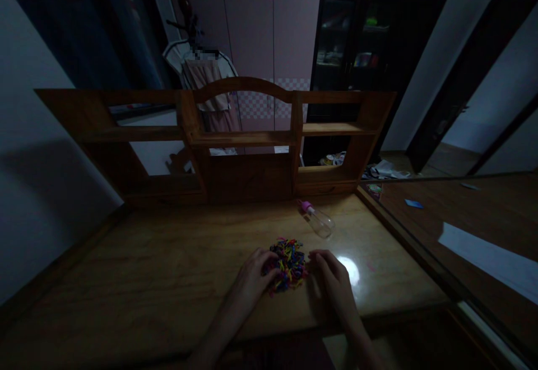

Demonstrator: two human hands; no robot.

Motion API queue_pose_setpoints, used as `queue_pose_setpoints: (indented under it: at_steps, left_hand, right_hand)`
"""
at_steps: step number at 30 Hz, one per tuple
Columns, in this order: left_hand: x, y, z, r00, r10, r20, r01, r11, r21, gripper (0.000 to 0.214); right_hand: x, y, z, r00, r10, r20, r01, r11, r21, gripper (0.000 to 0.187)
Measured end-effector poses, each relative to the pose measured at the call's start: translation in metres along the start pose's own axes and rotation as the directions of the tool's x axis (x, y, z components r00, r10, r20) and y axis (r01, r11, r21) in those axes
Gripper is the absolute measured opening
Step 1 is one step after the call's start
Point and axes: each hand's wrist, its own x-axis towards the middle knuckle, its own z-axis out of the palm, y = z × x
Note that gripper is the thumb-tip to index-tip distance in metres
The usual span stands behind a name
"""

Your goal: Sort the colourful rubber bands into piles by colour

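Observation:
A heap of small multicoloured bands [289, 265], perhaps hair ties, lies on the wooden desk between my hands. My left hand [255, 274] rests against the heap's left side, its thumb and fingers apart and curved round the edge. Just off the right side is my right hand [333, 272], with thumb and fingertips brought together; whatever is between them is too small to make out. Beyond the heap, a clear bottle [323, 225] with a pink cap lies on its side, touched by neither hand.
The desk top [168, 258] reaches to a low wooden shelf unit [244, 139] along its back. To the right, a lower brown surface [471, 207] holds a white sheet [490, 258] and a small blue card [414, 204]. Clothes [210, 78] hang behind the shelves.

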Motion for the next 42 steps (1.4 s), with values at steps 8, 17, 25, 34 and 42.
queue_pose_setpoints:
  at_steps: [8, 17, 25, 34, 42]
  left_hand:
    - [0.004, 0.007, -0.002, 0.987, -0.157, -0.033, 0.153, 0.983, -0.102, 0.020]
    - [-0.005, 0.008, -0.005, 0.945, -0.327, 0.010, 0.313, 0.893, -0.324, 0.033]
    - [-0.007, 0.012, -0.011, 0.947, -0.316, -0.055, 0.287, 0.912, -0.292, 0.028]
    - [-0.011, 0.010, -0.013, 0.933, -0.356, -0.056, 0.327, 0.902, -0.281, 0.031]
    - [-0.011, 0.005, -0.010, 0.949, -0.298, -0.101, 0.267, 0.932, -0.245, 0.024]
  right_hand:
    - [0.000, -0.004, -0.001, 0.999, -0.002, 0.041, 0.004, 0.999, -0.035, 0.036]
    - [-0.001, -0.003, -0.001, 0.999, 0.017, 0.041, -0.016, 0.999, -0.043, 0.034]
    - [0.000, -0.003, -0.001, 0.999, 0.019, 0.045, -0.017, 0.999, -0.046, 0.035]
    - [0.000, -0.002, -0.001, 0.997, 0.045, 0.069, -0.041, 0.998, -0.055, 0.033]
    - [0.001, -0.005, -0.001, 0.993, 0.043, 0.107, -0.036, 0.997, -0.066, 0.030]
